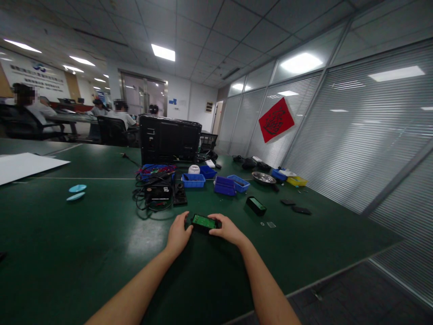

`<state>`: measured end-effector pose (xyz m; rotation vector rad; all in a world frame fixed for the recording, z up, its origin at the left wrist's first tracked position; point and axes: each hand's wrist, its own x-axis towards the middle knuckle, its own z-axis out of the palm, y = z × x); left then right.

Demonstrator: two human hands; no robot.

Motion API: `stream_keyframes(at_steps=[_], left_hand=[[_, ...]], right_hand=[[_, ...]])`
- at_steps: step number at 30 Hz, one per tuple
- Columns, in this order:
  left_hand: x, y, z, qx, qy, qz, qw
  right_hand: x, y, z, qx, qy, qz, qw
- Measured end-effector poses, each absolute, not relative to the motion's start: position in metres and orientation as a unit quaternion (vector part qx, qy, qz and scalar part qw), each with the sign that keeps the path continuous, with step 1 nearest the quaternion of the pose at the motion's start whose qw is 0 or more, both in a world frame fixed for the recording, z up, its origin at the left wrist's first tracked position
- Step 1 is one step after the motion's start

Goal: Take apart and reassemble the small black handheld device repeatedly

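Observation:
A black rectangular case [200, 229] with a green circuit board [204, 221] showing in its top lies on the green table in front of me. My right hand [227, 229] is closed round the case's right end, fingers on the far side and thumb on the near side. At the left end is my left hand [179, 233], its fingers curved and apart from the thumb. The left thumb tip is close to the case; whether it touches I cannot tell. Further right stands a similar black case [256, 206] with a pale window. A small clear plate [271, 225] and a ring [262, 224] lie near it.
Beyond my hands are a black box with cables [158, 193], blue bins [193, 181], a purple-blue bin [225, 186] and a large black monitor [171, 140]. A metal bowl [264, 178] and flat black pieces [301, 210] lie right; light-blue dishes [77, 188] left. Several people sit behind.

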<state>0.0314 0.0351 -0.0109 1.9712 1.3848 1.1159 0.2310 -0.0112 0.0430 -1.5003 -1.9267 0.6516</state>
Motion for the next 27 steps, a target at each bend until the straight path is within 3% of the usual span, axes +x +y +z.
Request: stream_keyframes(at_steps=[6, 22, 27], left_hand=[[0.031, 0.039, -0.016, 0.716, 0.502, 0.425, 0.234], [0.03, 0.035, -0.01, 0.734, 0.5, 0.388, 0.246], [0.029, 0.034, -0.009, 0.734, 0.498, 0.391, 0.246]], right_hand=[[0.211, -0.01, 0.031, -0.621, -0.727, 0.125, 0.264], [0.254, 0.002, 0.036, -0.837, -0.519, 0.027, 0.17], [0.245, -0.004, 0.038, -0.842, -0.513, -0.07, 0.154]])
